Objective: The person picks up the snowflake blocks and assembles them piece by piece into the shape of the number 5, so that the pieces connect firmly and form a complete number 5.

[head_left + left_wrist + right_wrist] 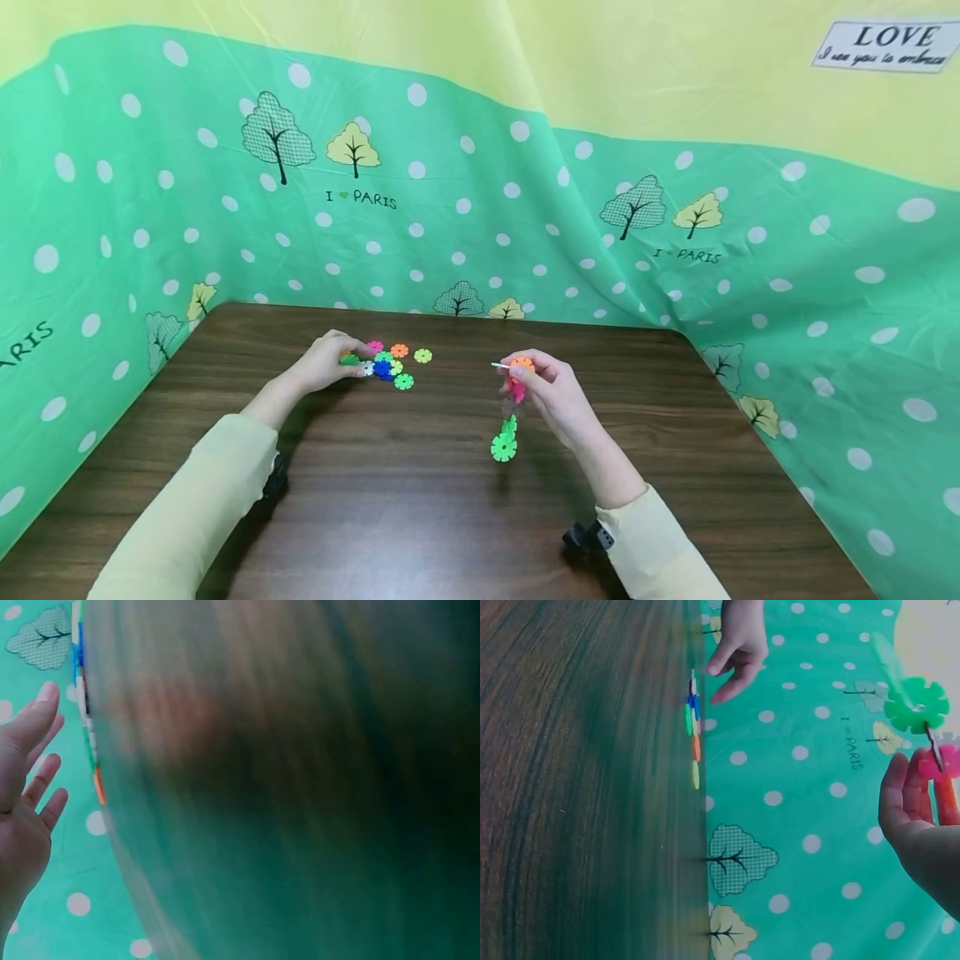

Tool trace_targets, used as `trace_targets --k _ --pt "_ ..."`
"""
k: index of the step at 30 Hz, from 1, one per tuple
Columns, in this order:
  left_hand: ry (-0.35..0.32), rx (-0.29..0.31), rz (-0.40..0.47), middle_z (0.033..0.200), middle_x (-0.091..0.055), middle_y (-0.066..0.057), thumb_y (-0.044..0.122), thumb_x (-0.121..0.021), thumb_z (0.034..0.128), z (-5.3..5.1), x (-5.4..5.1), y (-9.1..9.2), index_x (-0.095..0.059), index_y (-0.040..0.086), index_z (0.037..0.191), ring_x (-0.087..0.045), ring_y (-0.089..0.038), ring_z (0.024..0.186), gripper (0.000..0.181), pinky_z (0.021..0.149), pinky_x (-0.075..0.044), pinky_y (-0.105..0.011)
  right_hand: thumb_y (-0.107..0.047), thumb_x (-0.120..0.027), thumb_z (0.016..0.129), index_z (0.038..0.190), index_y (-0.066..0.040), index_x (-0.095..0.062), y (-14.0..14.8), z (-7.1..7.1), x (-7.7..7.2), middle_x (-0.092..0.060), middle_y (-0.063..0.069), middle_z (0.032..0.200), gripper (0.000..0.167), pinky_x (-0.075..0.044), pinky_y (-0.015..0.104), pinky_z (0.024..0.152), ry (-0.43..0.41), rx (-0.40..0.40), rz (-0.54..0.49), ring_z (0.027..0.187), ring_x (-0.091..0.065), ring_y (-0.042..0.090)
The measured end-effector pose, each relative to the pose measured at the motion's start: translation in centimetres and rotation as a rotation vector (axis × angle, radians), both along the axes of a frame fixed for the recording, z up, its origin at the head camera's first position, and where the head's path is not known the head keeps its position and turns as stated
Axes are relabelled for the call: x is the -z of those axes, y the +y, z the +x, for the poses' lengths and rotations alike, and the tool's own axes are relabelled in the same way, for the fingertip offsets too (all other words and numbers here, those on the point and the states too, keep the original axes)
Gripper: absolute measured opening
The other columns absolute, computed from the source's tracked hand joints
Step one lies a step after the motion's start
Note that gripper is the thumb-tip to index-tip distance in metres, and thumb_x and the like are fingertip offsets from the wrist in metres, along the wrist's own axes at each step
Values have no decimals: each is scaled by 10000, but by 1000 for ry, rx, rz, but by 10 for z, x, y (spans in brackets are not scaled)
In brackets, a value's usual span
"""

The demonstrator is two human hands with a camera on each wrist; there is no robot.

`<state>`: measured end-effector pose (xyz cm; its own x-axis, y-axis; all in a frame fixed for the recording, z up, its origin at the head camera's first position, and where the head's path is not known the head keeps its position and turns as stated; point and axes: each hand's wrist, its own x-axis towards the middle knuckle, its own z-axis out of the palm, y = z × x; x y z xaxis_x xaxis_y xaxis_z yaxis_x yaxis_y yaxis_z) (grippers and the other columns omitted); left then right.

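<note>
My left hand (324, 364) reaches over the left edge of a small pile of flat, notched snowflake discs, among them a blue disc (384, 370) and a pink disc (375, 347). Its thumb and fingers stand apart in both wrist views; whether they touch a disc cannot be made out. Above the table, my right hand (564, 402) pinches the upper end of a chain of interlocked discs. An orange disc (522, 364) and a white one seen edge-on are at the fingers, then a pink disc (940, 761), a dark one, and green discs (504, 447) hanging lowest.
Brown wood-grain table (420, 508) lies under both hands. At the pile's right side lie a yellow-green disc (423, 356), an orange one and a green disc (404, 382). A green dotted curtain (465, 242) surrounds the table's back and sides.
</note>
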<state>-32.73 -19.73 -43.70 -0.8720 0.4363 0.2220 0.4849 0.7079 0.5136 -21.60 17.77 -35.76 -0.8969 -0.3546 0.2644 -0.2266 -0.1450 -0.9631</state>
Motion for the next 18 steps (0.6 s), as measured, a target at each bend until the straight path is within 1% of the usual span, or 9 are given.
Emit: trace_targets --k 5,9,12,15,18 --pt "12 -16 -86 1091 -672 -78 126 -746 810 -3 7 3 -705 103 1081 -447 -333 1149 275 980 -326 -570 -138 -595 932 1025 -64 -642 -1 2 -1 -644 52 839 128 -514 218 638 -34 -2 9 746 -607 139" --pt "46 -16 -111 1010 -694 -63 95 -756 791 -4 8 6 -726 92 991 -484 -326 1089 203 952 -342 -560 -126 -593 931 1023 -71 -640 -1 3 0 -639 43 822 117 -509 211 631 -49 0 21 740 -604 133" --pt "65 -21 -117 969 -703 -52 89 -781 763 -4 8 8 -728 86 957 -516 -304 1034 201 930 -386 -521 -118 -607 921 1024 -65 -638 -1 3 0 -637 43 813 119 -503 201 634 -45 1 24 739 -599 133" --pt "61 -26 -102 958 -695 -53 77 -802 735 -3 6 9 -721 74 961 -551 -281 995 240 904 -437 -476 -117 -625 910 1025 -58 -638 0 3 0 -633 49 805 130 -495 200 628 -34 1 22 731 -591 134" --pt "51 -19 -68 905 -673 -49 49 -791 738 -2 3 9 -711 56 949 -578 -253 904 225 822 -482 -432 -118 -636 903 1024 -61 -641 0 2 -1 -631 51 802 134 -490 199 624 -28 -2 20 723 -584 131"
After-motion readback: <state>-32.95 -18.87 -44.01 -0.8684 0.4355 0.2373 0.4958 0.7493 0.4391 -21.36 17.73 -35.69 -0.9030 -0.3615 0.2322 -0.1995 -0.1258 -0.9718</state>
